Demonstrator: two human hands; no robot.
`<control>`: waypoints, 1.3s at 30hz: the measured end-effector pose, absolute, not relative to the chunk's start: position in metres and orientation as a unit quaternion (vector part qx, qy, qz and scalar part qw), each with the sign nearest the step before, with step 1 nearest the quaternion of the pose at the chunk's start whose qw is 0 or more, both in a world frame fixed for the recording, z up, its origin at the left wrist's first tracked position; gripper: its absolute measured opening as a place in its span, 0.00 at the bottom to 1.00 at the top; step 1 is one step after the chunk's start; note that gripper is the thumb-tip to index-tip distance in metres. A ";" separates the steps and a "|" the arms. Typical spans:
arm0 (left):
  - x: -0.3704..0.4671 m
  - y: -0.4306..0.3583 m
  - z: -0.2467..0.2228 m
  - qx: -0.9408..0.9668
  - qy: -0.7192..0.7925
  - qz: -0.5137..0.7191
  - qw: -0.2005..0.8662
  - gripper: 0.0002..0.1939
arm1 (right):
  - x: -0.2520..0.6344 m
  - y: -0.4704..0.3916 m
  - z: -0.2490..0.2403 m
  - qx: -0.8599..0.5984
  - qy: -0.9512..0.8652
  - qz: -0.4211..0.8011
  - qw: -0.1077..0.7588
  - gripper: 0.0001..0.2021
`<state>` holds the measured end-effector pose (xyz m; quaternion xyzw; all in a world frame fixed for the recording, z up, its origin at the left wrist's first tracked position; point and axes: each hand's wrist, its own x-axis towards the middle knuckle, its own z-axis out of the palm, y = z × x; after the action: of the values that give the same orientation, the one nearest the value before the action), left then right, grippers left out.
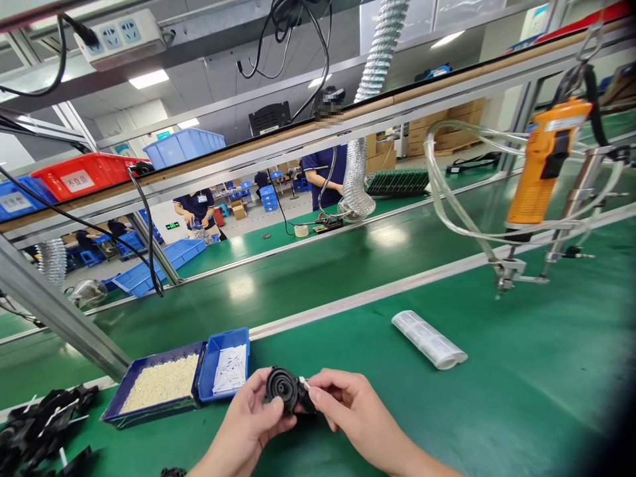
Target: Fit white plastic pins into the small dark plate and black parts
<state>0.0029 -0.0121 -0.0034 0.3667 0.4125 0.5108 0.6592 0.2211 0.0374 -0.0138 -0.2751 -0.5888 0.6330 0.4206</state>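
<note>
A round black part (282, 389) with concentric rings is held up in my left hand (252, 414), the thumb on its front and the fingers around its edge. My right hand (348, 401) is at the part's right side, thumb and forefinger pinched on a small white piece (305, 382) that touches the black part. Behind my left hand stand a blue tray (203, 391) of thin white strips (230, 368) and a dark blue tray (118, 419) full of small cream-coloured pieces (161, 383).
Black parts with white sticks (42, 424) are piled at the lower left. A rolled white sheet (430, 339) lies right of centre. An orange electric screwdriver (549, 159) hangs at the right among clear hoses. A metal rail (348, 305) crosses behind the trays.
</note>
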 end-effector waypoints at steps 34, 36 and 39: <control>-0.008 -0.009 -0.031 0.683 0.359 0.514 0.374 0.34 | 0.224 0.022 -0.017 -0.255 -0.828 0.291 0.406 0.14; -0.010 -0.009 -0.037 0.674 0.336 0.525 0.397 0.36 | 0.224 0.020 -0.022 -0.225 -0.861 0.179 0.419 0.14; -0.014 -0.008 -0.044 0.696 0.336 0.517 0.367 0.40 | 0.224 0.021 -0.027 -0.206 -0.873 0.151 0.416 0.14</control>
<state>-0.0140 -0.0084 -0.0436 0.6963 0.3360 0.5170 0.3675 0.2243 0.0208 -0.0274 -0.2060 -0.8726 0.1512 0.4162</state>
